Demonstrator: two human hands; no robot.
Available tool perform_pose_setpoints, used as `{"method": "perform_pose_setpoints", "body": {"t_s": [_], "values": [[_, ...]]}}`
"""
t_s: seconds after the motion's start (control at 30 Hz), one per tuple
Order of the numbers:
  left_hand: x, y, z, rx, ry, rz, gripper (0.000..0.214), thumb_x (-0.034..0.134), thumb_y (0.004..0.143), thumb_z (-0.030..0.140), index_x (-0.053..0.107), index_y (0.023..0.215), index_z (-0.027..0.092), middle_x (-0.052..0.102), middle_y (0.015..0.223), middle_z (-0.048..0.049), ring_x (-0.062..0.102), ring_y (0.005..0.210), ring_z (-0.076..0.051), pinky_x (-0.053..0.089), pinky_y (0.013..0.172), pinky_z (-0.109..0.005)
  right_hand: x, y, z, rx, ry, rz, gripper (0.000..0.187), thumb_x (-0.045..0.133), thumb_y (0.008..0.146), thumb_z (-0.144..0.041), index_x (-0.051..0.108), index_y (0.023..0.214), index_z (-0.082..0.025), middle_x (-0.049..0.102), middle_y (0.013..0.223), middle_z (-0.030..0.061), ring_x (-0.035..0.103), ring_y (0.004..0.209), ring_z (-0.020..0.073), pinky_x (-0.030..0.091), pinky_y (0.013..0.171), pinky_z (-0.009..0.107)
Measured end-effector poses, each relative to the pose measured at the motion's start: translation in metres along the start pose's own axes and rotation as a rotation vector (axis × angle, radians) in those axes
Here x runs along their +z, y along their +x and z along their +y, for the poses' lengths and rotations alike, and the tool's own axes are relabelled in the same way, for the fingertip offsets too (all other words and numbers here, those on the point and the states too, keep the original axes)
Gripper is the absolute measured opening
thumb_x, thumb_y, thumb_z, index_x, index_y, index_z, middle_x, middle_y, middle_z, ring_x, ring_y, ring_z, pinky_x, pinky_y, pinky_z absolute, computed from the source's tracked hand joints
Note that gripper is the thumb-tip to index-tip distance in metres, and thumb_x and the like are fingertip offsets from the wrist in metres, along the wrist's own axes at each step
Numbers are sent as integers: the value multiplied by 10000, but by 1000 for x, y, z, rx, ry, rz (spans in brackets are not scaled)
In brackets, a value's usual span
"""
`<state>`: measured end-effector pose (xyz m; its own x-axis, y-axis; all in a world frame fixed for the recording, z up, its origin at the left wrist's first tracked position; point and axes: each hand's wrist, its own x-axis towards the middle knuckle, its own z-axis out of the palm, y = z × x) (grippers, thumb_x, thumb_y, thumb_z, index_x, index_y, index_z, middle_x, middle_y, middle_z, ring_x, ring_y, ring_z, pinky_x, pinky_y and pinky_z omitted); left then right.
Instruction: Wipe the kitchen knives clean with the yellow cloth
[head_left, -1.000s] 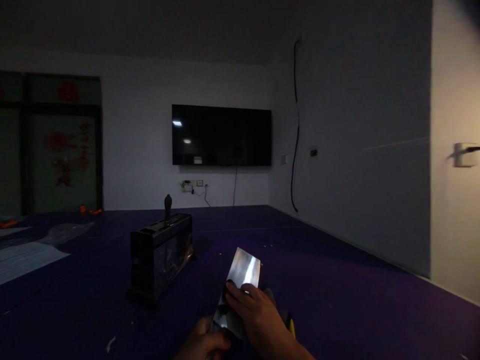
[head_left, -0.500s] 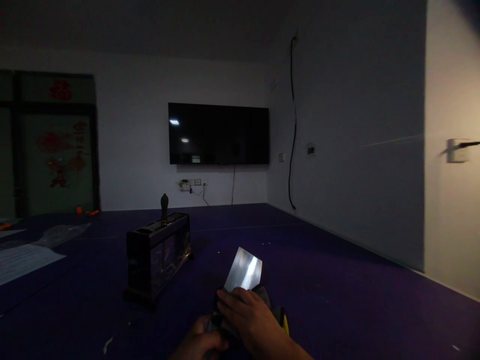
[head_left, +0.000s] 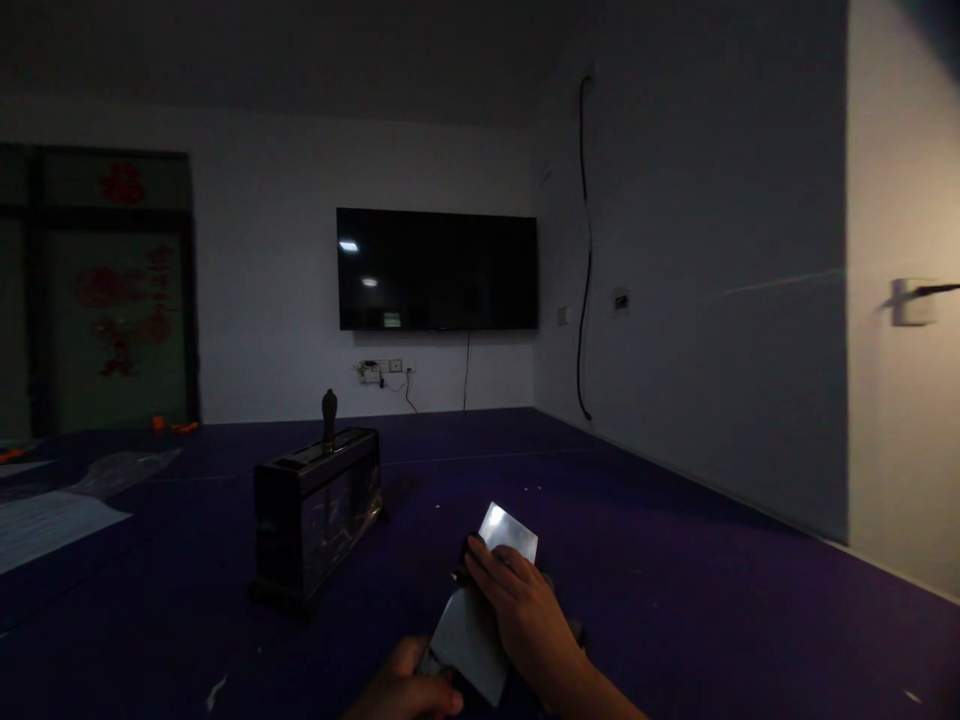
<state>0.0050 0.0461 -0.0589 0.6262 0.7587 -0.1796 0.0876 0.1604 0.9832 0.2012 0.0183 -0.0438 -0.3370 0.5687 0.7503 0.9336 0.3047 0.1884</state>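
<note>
My left hand is closed at the handle end of a broad-bladed cleaver, low in the middle of the view. The blade points up and away to the right, its tip end bright with reflected light. Across the blade's outer part, my right hand is closed over a dark tool that looks like a knife sharpener; the palm and fingers cover most of it. Left of both hands stands a dark knife block with clear sides, and one dark handle sticks up from its top.
Purple table reaches to the walls. Paper sheets and clear plastic lie at left, with orange items near the back edge. Small white scraps dot the surface. A television hangs on the far wall.
My right hand has slid the dark tool up the blade toward its tip, away from my left hand. More blade now shows near the handle. My left hand has barely moved.
</note>
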Motion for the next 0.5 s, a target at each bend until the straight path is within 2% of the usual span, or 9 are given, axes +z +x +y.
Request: {"method": "perform_pose_setpoints", "body": {"t_s": [0.17, 0.27, 0.4, 0.5], "values": [[3, -2, 1, 12, -27, 21, 295, 607, 535, 180, 502, 809, 147, 526, 587, 39, 422, 456, -70, 279, 448, -195, -8, 2, -11, -89, 72, -50, 436, 432, 828, -74, 492, 1240, -204, 467, 1320, 30, 501, 1039, 187, 471, 863, 319], [4, -5, 3, 22, -50, 54, 246, 582, 581, 183, 513, 816, 162, 529, 573, 39, 419, 444, -76, 282, 441, -196, -16, 5, -21, -183, 103, -108, 377, 446, 859, -136, 504, 1227, -188, 479, 1311, 30, 504, 1035, 190, 471, 858, 306], [5, -6, 5, 46, -67, 58, 159, 621, 589, 186, 522, 713, 183, 515, 547, 33, 439, 471, -93, 300, 450, -204, -25, 10, -29, -305, 150, -185, 350, 420, 888, -190, 500, 1227, -153, 482, 1308, 40, 519, 1012, 196, 481, 836, 295], [5, -3, 4, 51, -71, 50, 141, 635, 578, 191, 531, 673, 177, 519, 548, 24, 467, 511, -107, 330, 474, -209, -29, 12, -29, -316, 185, -217, 360, 407, 894, -205, 486, 1241, -155, 479, 1311, 41, 507, 1028, 195, 471, 853, 299]]}}
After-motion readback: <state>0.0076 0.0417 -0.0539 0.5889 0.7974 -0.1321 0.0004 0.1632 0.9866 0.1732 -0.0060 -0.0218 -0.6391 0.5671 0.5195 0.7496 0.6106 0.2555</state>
